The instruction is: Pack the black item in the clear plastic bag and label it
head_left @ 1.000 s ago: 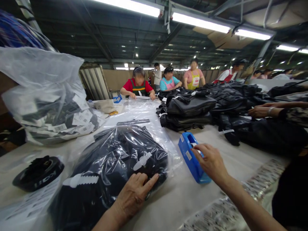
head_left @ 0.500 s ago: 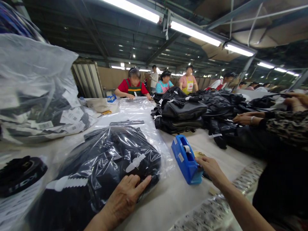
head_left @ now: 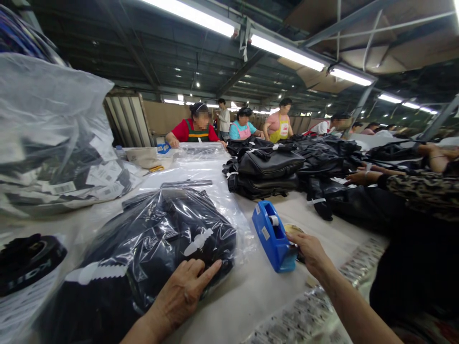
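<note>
A black bag sealed in a clear plastic bag (head_left: 158, 243) lies on the table in front of me. My left hand (head_left: 182, 291) rests flat on its near edge, fingers stretched out, index finger pointing right. A blue tape dispenser (head_left: 271, 235) stands just right of the bag. My right hand (head_left: 309, 252) touches the dispenser's near end, fingers curled at the cutter; what they pinch is hidden.
A large clear sack of tags (head_left: 53, 138) stands at the left, a black coiled strap (head_left: 28, 260) below it. Stacked black bags (head_left: 268, 172) fill the middle right. A co-worker's arms (head_left: 412, 179) reach in from the right. Several people work at the far end.
My right hand slid from the top of the dispenser down to its near end. The view shifted left. My left hand stayed on the wrapped bag.
</note>
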The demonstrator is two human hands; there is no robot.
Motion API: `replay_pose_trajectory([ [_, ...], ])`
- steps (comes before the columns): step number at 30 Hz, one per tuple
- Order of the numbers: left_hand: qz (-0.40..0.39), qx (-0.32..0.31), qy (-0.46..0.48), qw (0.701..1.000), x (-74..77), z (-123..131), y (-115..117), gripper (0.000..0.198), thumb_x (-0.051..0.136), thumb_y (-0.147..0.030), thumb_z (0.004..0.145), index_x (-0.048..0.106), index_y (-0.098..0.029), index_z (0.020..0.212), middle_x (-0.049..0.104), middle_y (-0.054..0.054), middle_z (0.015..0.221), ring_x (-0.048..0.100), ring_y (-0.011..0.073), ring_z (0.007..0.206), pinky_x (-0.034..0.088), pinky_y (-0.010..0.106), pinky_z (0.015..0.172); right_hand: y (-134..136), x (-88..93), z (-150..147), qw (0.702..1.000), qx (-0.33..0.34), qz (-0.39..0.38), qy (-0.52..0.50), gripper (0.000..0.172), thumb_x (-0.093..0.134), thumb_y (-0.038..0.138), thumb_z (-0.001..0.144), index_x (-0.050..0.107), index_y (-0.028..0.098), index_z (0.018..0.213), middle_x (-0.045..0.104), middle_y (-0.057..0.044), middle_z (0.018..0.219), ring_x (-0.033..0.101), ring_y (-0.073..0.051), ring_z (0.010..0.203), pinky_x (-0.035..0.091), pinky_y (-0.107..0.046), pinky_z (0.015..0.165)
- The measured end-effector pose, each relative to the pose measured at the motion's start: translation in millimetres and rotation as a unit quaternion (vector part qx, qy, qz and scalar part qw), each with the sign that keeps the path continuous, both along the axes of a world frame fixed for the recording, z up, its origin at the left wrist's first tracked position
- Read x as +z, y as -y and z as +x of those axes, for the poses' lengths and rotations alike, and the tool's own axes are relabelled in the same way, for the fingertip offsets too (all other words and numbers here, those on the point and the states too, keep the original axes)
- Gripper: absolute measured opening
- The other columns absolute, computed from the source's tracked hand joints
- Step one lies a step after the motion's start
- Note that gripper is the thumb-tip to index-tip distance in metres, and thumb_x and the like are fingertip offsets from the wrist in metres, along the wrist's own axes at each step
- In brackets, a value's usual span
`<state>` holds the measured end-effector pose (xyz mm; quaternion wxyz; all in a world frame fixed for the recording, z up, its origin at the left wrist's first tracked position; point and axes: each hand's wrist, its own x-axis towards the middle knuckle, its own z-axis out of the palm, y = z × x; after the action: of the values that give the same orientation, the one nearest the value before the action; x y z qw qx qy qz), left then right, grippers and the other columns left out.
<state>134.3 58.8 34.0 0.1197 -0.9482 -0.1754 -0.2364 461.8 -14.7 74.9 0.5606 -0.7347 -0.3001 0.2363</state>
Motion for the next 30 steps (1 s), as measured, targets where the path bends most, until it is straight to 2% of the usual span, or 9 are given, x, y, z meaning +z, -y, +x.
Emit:
replay_pose_trajectory([
  [4,-0.002,0.000,0.010,1.000,0.3,-0.4,1.6,0.061,0.032,0.006,0.079,0.038,-0.017,0.135,0.052,0.004,0.083,0.051,0.0172,0.071,0.050,0.032,0.065,30.3,11.5,-13.9,0.996,-0.029,0.089,0.009,0.039,0.068,0.058,0.051,0.063,0.020,0.054,0.061,-0.005,0.085,0.054,-0.022,0.089,0.042,-0.031,0.078],
  [6,-0.005,0.001,0.017,1.000,-2.0,-1.0,1.6,0.061,0.031,0.006,0.080,0.038,-0.018,0.136,0.052,0.004,0.085,0.051,0.0168,0.072,0.050,0.032,0.067,51.5,9.5,-20.1,0.993,-0.043,0.108,0.011,0.039,0.070,0.059,0.054,0.067,0.020,0.057,0.060,-0.005,0.094,0.053,-0.023,0.095,0.042,-0.030,0.082],
  [10,-0.024,0.003,0.024,0.999,-13.6,-3.0,-1.5,0.064,0.031,0.005,0.082,0.033,-0.022,0.140,0.052,0.004,0.087,0.049,0.0169,0.076,0.048,0.032,0.071,79.2,-19.8,-24.0,0.995,-0.044,0.078,-0.048,0.042,0.074,0.059,0.052,0.070,0.019,0.064,0.064,-0.005,0.086,0.056,-0.024,0.090,0.046,-0.031,0.079],
  [14,-0.033,0.008,0.029,0.999,-21.1,-3.2,-3.6,0.067,0.030,0.005,0.081,0.029,-0.025,0.142,0.051,0.005,0.089,0.049,0.0177,0.079,0.046,0.033,0.073,81.1,-57.0,-22.0,0.997,-0.002,0.001,-0.078,0.048,0.069,0.063,0.060,0.067,0.017,0.074,0.066,-0.005,0.077,0.060,-0.021,0.079,0.049,-0.029,0.069],
  [18,-0.017,0.003,0.030,0.999,-10.6,-0.6,-0.5,0.061,0.031,0.003,0.083,0.033,-0.022,0.138,0.051,0.004,0.085,0.048,0.0169,0.074,0.046,0.031,0.069,75.3,-68.5,-19.5,0.998,-0.002,-0.036,0.048,0.052,0.051,0.070,0.069,0.059,0.019,0.072,0.058,-0.001,0.060,0.056,-0.017,0.058,0.045,-0.028,0.055],
  [22,-0.014,-0.002,0.009,1.000,2.0,0.1,3.2,0.056,0.033,0.003,0.082,0.036,-0.019,0.134,0.051,0.003,0.082,0.049,0.0164,0.071,0.046,0.030,0.066,76.2,-57.3,-11.7,0.987,-0.026,-0.054,0.148,0.047,0.052,0.068,0.067,0.057,0.022,0.070,0.055,0.001,0.055,0.053,-0.018,0.055,0.042,-0.029,0.056],
  [26,-0.020,0.002,0.001,1.000,0.4,-0.1,2.4,0.058,0.035,0.003,0.081,0.034,-0.019,0.134,0.051,0.003,0.081,0.048,0.0166,0.070,0.046,0.030,0.064,88.1,-52.4,-1.9,0.975,-0.032,-0.079,0.207,0.047,0.050,0.070,0.065,0.057,0.024,0.066,0.057,-0.001,0.053,0.055,-0.020,0.051,0.041,-0.031,0.053],
  [28,-0.024,0.005,-0.006,1.000,-1.8,0.4,1.5,0.058,0.036,0.002,0.080,0.034,-0.019,0.134,0.051,0.003,0.081,0.048,0.0171,0.069,0.045,0.031,0.064,96.6,-56.6,3.0,0.964,-0.003,-0.082,0.251,0.049,0.049,0.071,0.069,0.059,0.024,0.069,0.062,-0.002,0.059,0.059,-0.021,0.055,0.044,-0.030,0.055],
  [30,-0.028,0.007,-0.019,0.999,-2.4,1.0,1.1,0.057,0.038,0.000,0.081,0.034,-0.020,0.134,0.051,0.004,0.083,0.049,0.0177,0.069,0.046,0.032,0.064,103.4,-60.6,7.3,0.936,0.077,-0.071,0.337,0.046,0.045,0.068,0.079,0.061,0.025,0.075,0.066,-0.001,0.068,0.063,-0.019,0.062,0.046,-0.028,0.059],
])
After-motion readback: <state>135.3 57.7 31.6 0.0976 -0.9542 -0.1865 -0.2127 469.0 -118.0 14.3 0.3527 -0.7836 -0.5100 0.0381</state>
